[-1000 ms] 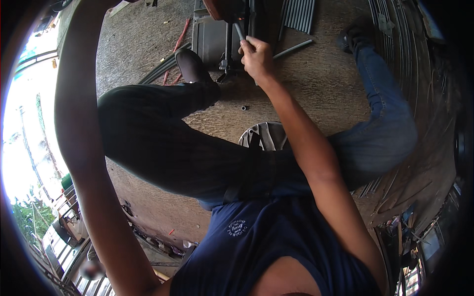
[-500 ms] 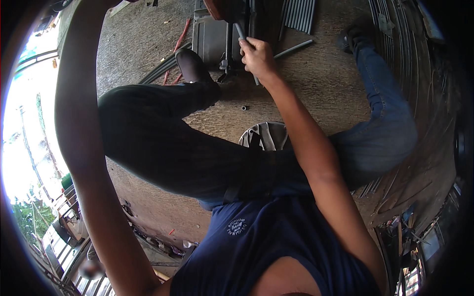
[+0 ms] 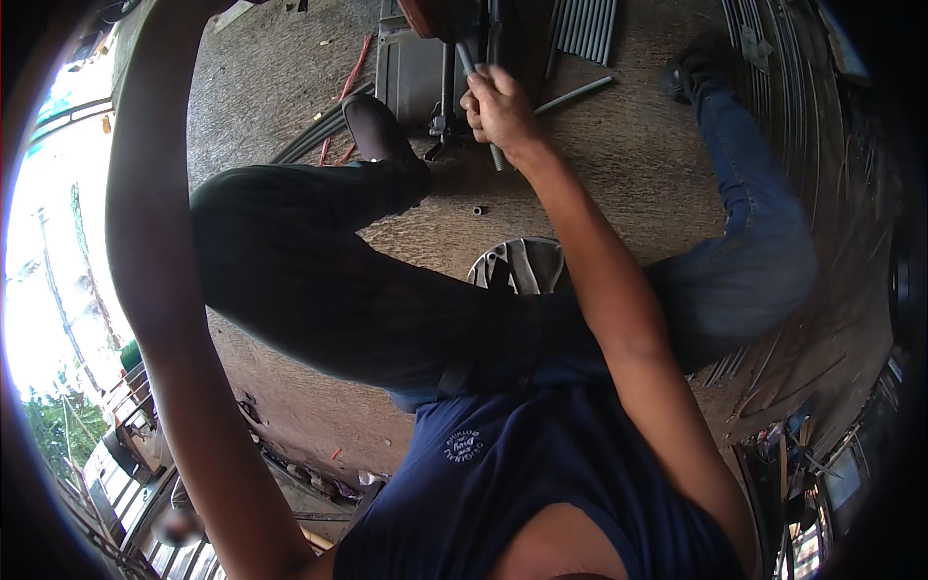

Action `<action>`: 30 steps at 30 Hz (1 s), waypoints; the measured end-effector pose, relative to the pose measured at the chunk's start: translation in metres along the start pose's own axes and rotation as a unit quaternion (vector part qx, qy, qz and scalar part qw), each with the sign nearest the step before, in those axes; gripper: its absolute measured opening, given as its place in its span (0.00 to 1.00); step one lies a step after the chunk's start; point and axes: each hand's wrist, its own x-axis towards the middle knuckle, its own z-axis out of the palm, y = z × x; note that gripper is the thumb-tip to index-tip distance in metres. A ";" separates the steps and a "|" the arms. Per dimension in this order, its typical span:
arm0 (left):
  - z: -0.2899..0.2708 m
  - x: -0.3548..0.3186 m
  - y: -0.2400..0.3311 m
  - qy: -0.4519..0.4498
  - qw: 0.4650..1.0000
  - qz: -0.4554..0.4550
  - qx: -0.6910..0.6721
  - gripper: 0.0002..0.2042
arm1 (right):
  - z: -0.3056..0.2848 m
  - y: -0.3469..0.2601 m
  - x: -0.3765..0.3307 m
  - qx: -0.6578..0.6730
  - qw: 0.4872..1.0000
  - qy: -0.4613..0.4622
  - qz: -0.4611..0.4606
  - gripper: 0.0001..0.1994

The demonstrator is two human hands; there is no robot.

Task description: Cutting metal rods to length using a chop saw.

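A: Rough concrete floor [image 3: 290, 77], daylight off to one side.
B: The right hand [image 3: 498, 106] is clenched round a grey pipe [image 3: 480, 97], beside a metal machine [image 3: 416, 72].
A: The left hand?
B: Out of view above; cannot tell.

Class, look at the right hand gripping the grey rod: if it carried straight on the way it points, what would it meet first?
The right hand points up the grey rod toward the grey metal machine; it would probably meet that first, though depth is unclear.
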 end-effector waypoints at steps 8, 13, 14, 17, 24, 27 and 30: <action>-0.003 0.000 -0.001 0.022 1.000 -0.006 0.002 0.19 | 0.002 0.004 -0.004 0.068 0.996 0.052 0.028 0.04; -0.004 0.000 -0.002 0.025 1.000 -0.002 0.010 0.19 | -0.014 -0.017 -0.020 0.109 0.992 -0.036 0.048 0.06; -0.005 0.000 -0.002 0.026 1.000 -0.002 0.014 0.19 | -0.018 -0.020 -0.025 0.099 0.992 -0.072 0.026 0.06; -0.008 0.001 -0.004 0.027 0.999 0.006 0.028 0.19 | -0.024 -0.026 -0.035 0.144 0.987 -0.072 -0.017 0.07; -0.012 0.004 -0.011 -0.010 0.952 0.158 0.263 0.19 | -0.043 -0.023 -0.042 0.121 0.992 -0.025 -0.019 0.12; -0.010 0.000 -0.007 0.036 0.988 0.064 0.135 0.18 | -0.049 -0.019 -0.038 0.092 0.995 -0.018 -0.021 0.12; -0.007 -0.007 -0.002 0.078 0.996 -0.041 -0.009 0.18 | -0.049 -0.015 -0.034 0.081 0.996 -0.005 -0.031 0.12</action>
